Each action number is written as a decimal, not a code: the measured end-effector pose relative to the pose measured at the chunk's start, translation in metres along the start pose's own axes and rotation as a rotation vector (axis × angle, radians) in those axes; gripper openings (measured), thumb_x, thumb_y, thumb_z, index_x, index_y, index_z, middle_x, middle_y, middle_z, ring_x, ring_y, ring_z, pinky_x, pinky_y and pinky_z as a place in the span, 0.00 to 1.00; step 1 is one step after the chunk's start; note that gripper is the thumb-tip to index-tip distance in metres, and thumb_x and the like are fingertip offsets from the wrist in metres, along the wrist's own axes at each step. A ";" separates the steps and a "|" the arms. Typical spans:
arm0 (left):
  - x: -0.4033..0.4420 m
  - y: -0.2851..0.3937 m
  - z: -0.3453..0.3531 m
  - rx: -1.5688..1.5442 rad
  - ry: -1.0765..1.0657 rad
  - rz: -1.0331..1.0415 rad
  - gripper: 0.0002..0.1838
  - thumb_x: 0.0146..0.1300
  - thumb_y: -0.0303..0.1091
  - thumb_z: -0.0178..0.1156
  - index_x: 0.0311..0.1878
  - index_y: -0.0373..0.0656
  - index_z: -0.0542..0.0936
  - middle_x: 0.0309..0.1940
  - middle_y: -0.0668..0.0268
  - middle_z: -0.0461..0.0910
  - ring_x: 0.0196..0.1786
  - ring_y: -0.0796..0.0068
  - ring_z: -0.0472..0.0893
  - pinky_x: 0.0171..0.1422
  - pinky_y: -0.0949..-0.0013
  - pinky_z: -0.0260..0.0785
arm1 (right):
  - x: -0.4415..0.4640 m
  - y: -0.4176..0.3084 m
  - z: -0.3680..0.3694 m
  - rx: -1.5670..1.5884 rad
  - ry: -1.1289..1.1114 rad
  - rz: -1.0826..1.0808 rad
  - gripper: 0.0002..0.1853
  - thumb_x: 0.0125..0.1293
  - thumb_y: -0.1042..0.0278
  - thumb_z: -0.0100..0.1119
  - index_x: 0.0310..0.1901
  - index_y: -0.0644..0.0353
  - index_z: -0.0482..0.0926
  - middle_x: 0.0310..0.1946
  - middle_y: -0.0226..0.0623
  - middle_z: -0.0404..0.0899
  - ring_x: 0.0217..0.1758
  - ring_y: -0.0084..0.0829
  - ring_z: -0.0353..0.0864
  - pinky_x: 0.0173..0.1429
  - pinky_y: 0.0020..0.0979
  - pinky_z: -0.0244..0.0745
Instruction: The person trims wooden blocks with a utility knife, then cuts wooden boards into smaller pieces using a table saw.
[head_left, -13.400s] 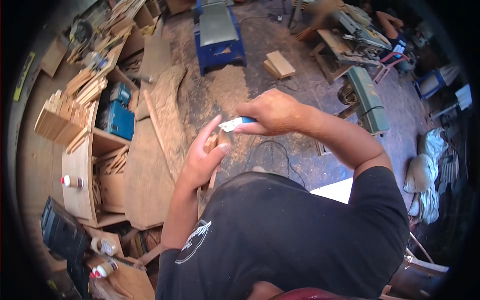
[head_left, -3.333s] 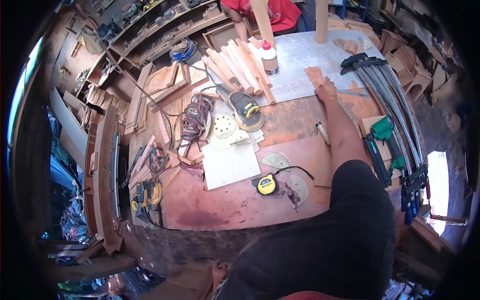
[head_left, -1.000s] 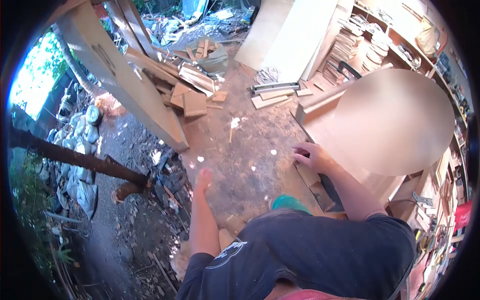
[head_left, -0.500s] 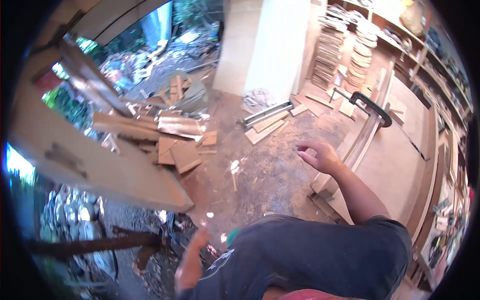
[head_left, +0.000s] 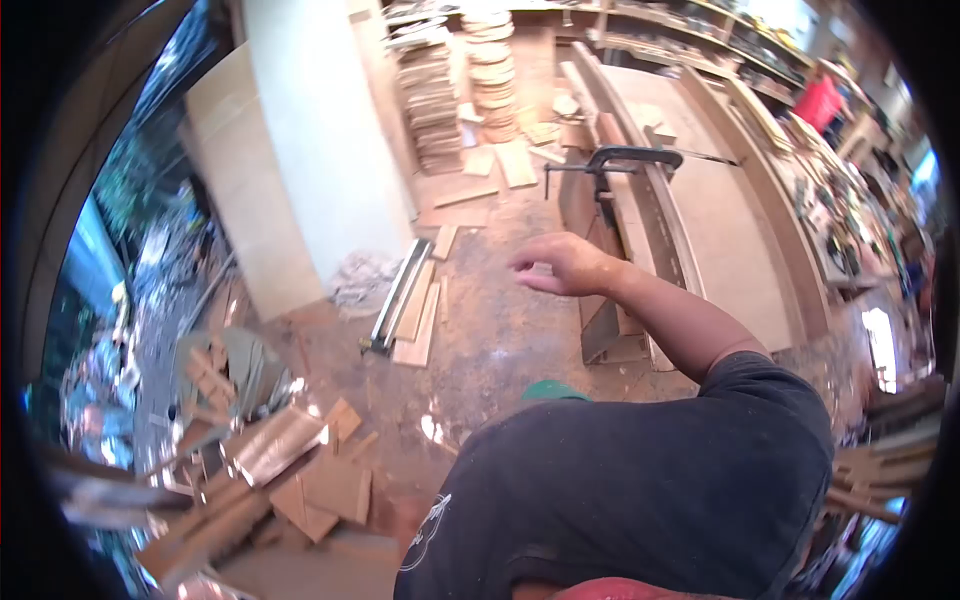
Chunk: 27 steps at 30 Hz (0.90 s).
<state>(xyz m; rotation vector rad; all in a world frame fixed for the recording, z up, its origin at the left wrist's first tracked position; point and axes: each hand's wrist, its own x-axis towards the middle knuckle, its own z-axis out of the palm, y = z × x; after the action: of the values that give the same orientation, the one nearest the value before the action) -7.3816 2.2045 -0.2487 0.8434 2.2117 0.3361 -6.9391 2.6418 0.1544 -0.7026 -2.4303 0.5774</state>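
My right hand (head_left: 562,264) is held out over the floor (head_left: 490,320), its fingers loosely bent and apart, with nothing in them. Just beyond it and to the right, a dark C-clamp (head_left: 635,157) sits across the long edge boards of a wooden panel frame (head_left: 720,200). Left of the hand, a metal rail (head_left: 402,290) lies on the floor beside narrow wooden strips (head_left: 428,325). My left hand is out of the frame.
Stacks of thin wooden pieces (head_left: 435,105) stand at the back. Tall boards (head_left: 320,140) lean at the upper left. Offcuts (head_left: 335,480) are heaped at the lower left. A person in red (head_left: 820,100) is at the far upper right.
The view has swung to the right, so the clamp and frame stand nearer the middle. My left hand has gone out of sight. My right hand remains raised and empty.
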 end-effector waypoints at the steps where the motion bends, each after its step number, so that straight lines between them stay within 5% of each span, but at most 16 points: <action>1: 0.046 0.012 -0.045 0.018 0.058 0.011 0.19 0.69 0.41 0.54 0.53 0.35 0.80 0.51 0.50 0.81 0.52 0.55 0.79 0.59 0.54 0.71 | 0.007 -0.001 -0.003 -0.015 -0.034 0.034 0.15 0.65 0.61 0.65 0.49 0.59 0.83 0.39 0.41 0.86 0.44 0.39 0.85 0.50 0.37 0.79; 3: 0.134 0.052 -0.137 0.006 0.197 0.001 0.19 0.69 0.40 0.53 0.52 0.34 0.80 0.50 0.50 0.81 0.51 0.56 0.79 0.58 0.53 0.71 | 0.015 0.001 -0.010 -0.057 -0.005 0.120 0.14 0.65 0.60 0.65 0.47 0.60 0.83 0.41 0.42 0.86 0.45 0.42 0.85 0.51 0.38 0.80; 5: 0.254 0.084 -0.231 -0.125 0.314 0.298 0.18 0.68 0.38 0.55 0.53 0.35 0.79 0.38 0.57 0.84 0.39 0.60 0.80 0.46 0.55 0.74 | 0.019 0.018 -0.025 -0.139 0.099 0.137 0.13 0.63 0.64 0.66 0.46 0.61 0.83 0.40 0.42 0.86 0.46 0.40 0.85 0.51 0.36 0.79; 7: 0.277 0.214 -0.299 -0.480 0.285 0.166 0.19 0.68 0.39 0.57 0.56 0.37 0.77 0.42 0.56 0.83 0.41 0.63 0.81 0.46 0.58 0.74 | 0.027 0.043 -0.049 -0.181 0.174 0.262 0.11 0.64 0.65 0.64 0.45 0.61 0.84 0.40 0.42 0.86 0.45 0.39 0.85 0.51 0.35 0.79; 9: 0.375 0.266 -0.336 -0.150 0.423 0.524 0.23 0.66 0.41 0.60 0.60 0.39 0.75 0.45 0.55 0.82 0.45 0.63 0.82 0.50 0.60 0.75 | 0.030 0.088 -0.077 -0.176 0.309 0.343 0.12 0.65 0.62 0.63 0.44 0.60 0.84 0.40 0.43 0.86 0.43 0.38 0.86 0.50 0.33 0.79; 11: 0.366 0.361 -0.343 0.021 0.326 0.571 0.25 0.66 0.42 0.61 0.62 0.39 0.74 0.46 0.54 0.82 0.47 0.63 0.81 0.52 0.60 0.74 | 0.033 0.139 -0.112 -0.191 0.384 0.440 0.11 0.65 0.63 0.64 0.43 0.60 0.84 0.36 0.41 0.87 0.39 0.35 0.87 0.47 0.33 0.80; 15: 0.400 0.466 -0.293 0.322 -0.002 0.673 0.28 0.65 0.44 0.62 0.64 0.40 0.73 0.50 0.52 0.80 0.51 0.59 0.81 0.57 0.59 0.73 | 0.034 0.274 -0.190 -0.353 0.370 0.749 0.17 0.65 0.55 0.62 0.47 0.59 0.84 0.42 0.43 0.86 0.45 0.37 0.86 0.52 0.35 0.79; 20: 0.439 0.485 -0.168 0.361 -0.312 0.541 0.26 0.64 0.45 0.63 0.61 0.39 0.76 0.49 0.51 0.81 0.51 0.60 0.81 0.59 0.59 0.72 | 0.009 0.438 -0.239 -0.479 0.230 1.059 0.21 0.64 0.50 0.62 0.49 0.58 0.84 0.48 0.46 0.84 0.53 0.41 0.83 0.57 0.40 0.77; 23: 0.451 0.479 -0.119 0.352 -0.420 0.363 0.24 0.64 0.46 0.63 0.57 0.39 0.79 0.40 0.58 0.83 0.43 0.64 0.81 0.51 0.61 0.74 | 0.011 0.487 -0.243 -0.596 0.138 1.214 0.23 0.63 0.47 0.63 0.48 0.60 0.84 0.48 0.46 0.84 0.54 0.46 0.82 0.58 0.40 0.77; 27: 0.471 0.476 -0.103 0.165 -0.628 0.253 0.21 0.66 0.47 0.63 0.50 0.38 0.83 0.33 0.65 0.84 0.34 0.74 0.80 0.42 0.68 0.73 | 0.027 0.526 -0.247 -0.476 -0.104 1.542 0.35 0.60 0.53 0.68 0.65 0.61 0.69 0.55 0.51 0.80 0.57 0.46 0.81 0.59 0.42 0.76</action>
<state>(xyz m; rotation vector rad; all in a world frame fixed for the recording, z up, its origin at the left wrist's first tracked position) -7.4749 2.8740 -0.2122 1.1397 1.5661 -0.0052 -6.6244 3.1240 0.0754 -2.7739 -1.6352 0.5032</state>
